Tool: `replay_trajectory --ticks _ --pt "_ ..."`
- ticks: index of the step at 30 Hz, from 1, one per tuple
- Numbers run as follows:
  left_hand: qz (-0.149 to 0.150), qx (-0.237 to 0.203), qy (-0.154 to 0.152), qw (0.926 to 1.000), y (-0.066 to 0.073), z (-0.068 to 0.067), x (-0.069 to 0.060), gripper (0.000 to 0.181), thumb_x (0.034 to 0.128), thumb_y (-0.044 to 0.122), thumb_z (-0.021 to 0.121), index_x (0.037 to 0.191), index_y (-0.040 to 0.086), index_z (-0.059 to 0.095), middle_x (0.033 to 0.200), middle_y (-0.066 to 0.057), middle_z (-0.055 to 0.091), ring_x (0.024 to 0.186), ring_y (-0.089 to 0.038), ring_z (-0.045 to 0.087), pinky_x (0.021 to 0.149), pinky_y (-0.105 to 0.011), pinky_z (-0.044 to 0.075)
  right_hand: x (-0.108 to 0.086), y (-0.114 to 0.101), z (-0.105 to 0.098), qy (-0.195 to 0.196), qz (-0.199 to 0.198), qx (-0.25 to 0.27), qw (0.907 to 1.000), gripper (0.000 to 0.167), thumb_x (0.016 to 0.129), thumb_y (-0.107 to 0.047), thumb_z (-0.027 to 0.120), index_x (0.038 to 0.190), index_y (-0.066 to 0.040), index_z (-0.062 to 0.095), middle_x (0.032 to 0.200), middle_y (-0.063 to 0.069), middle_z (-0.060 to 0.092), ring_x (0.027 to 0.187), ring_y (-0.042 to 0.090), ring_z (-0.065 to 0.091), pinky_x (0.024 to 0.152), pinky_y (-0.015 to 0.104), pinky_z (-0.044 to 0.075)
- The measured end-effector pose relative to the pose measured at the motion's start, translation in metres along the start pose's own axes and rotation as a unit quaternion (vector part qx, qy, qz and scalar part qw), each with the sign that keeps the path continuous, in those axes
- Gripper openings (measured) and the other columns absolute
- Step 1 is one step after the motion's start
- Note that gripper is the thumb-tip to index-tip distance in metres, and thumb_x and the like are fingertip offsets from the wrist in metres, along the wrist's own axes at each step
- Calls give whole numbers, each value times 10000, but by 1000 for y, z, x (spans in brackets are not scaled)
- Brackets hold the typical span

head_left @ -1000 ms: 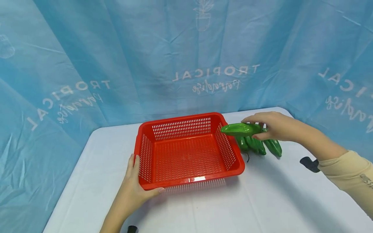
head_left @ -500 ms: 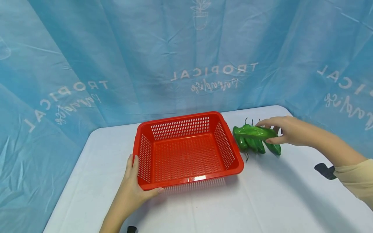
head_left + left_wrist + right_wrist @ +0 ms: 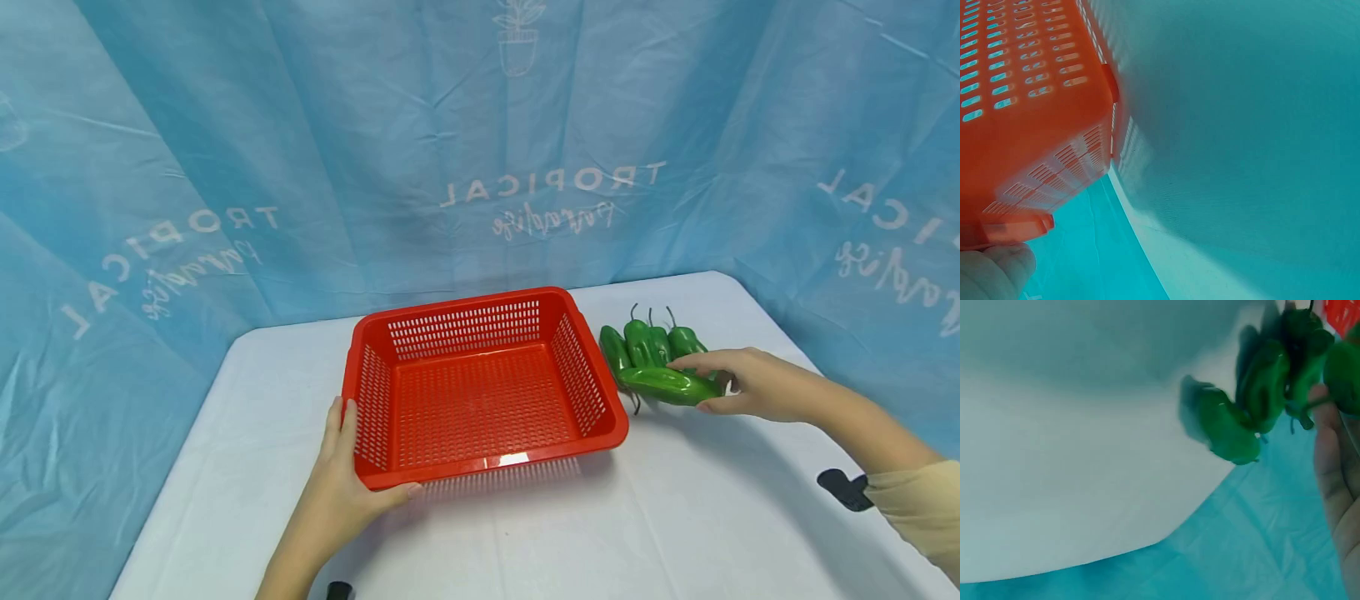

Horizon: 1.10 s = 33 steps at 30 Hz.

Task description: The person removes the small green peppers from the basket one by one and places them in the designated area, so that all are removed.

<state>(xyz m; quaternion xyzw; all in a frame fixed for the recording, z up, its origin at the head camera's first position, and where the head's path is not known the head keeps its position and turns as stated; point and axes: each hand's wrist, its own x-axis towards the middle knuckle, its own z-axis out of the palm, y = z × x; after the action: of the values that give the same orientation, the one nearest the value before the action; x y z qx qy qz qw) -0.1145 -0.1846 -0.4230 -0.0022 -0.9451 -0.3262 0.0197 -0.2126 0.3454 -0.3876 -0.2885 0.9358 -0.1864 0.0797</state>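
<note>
My left hand (image 3: 337, 483) holds the near left corner of a red plastic basket (image 3: 491, 462), fingers along its left rim and thumb along the front rim. In the left wrist view, fingertips (image 3: 1013, 259) meet the rim of the basket (image 3: 1029, 119). With thumb and fingers, my right hand (image 3: 757, 385) grips one end of a long glossy green pepper (image 3: 667, 385). That pepper lies crosswise in front of several other green peppers (image 3: 641, 343) beside the basket's right wall; whether it touches them or the table, I cannot tell. The right wrist view shows its thin stem.
A white-covered table (image 3: 562, 533) bears everything. Behind it hangs a blue printed curtain (image 3: 360, 167). Black objects lie near the right sleeve (image 3: 847, 490) and at the near edge (image 3: 340, 590). The far right table edge is close to the peppers.
The right hand has carried the green pepper from above the basket's right rim rightward, then nearer and lower, in front of the other peppers. The left hand stays at the basket corner.
</note>
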Motion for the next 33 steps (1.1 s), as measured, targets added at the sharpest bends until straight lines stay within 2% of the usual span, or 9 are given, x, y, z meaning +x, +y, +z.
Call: replay_trajectory --ticks 7,11,14,17,22,24,29,31,33 --pt "29 -47 58 10000 -3 1 -1 1439 567 779 786 1608 125 38 1669 -84 37 1417 -379 357 981 -576 513 -12 18 18 -551 427 354 9969 630 831 -266 795 1405 -212 543 1111 9 669 788 -45 600 605 216 515" --pt "58 -22 59 10000 -3 2 0 1425 570 774 790 1609 132 56 1670 -103 33 1441 -407 324 985 -586 505 -15 22 31 -828 339 573 9943 625 842 -279 784 1410 -205 535 1140 52 670 756 -39 576 610 217 502" --pt "55 15 41 10000 -3 1 0 1420 582 768 787 1608 119 51 1673 -114 21 1446 -423 310 983 -594 502 -16 23 37 -942 367 509 9936 625 845 -298 776 1416 -216 535 1203 101 669 785 -29 551 628 210 469" --pt "4 14 15 10000 -3 1 -1 1419 585 768 785 1607 113 50 1674 -114 11 1449 -427 304 985 -594 500 -15 21 40 -1012 491 319 9931 628 841 -308 777 1418 -236 538 1318 130 636 871 3 556 662 209 454" --pt "-24 -10 -8 10000 -3 1 -1 1428 576 769 788 1606 111 51 1675 -111 2 1453 -426 298 988 -593 497 -15 18 40 -1109 614 12 9919 635 840 -308 776 1424 -248 535 1321 132 637 983 87 593 693 235 468" --pt "-1 -6 4 10000 -4 2 -1 1428 576 771 786 1606 106 53 1675 -113 3 1453 -426 299 988 -594 496 -15 17 39 -1107 671 -107 9915 629 837 -302 778 1418 -258 542 1317 129 639 1032 145 618 736 281 507" --pt "10 16 11 10000 -5 2 -1 1430 576 767 790 1605 101 52 1674 -115 4 1453 -427 297 994 -594 492 -13 15 35 -1079 815 -234 9905 640 848 -361 760 1432 -242 527 1242 78 662 972 193 643 745 372 542" --pt "2 28 -1 10000 -4 1 -1 1425 584 758 795 1605 97 52 1675 -116 -3 1456 -431 289 993 -595 491 -13 15 33 -1026 883 -293 9904 648 861 -407 740 1441 -228 514 1207 42 661 943 182 636 719 366 534" --pt "10 41 -13 10000 -4 1 0 1422 590 749 798 1604 90 49 1676 -119 -16 1461 -439 278 996 -597 487 -13 14 30 -835 918 -465 9912 641 872 -445 721 1436 -213 523 1225 54 659 994 242 658 743 421 557"
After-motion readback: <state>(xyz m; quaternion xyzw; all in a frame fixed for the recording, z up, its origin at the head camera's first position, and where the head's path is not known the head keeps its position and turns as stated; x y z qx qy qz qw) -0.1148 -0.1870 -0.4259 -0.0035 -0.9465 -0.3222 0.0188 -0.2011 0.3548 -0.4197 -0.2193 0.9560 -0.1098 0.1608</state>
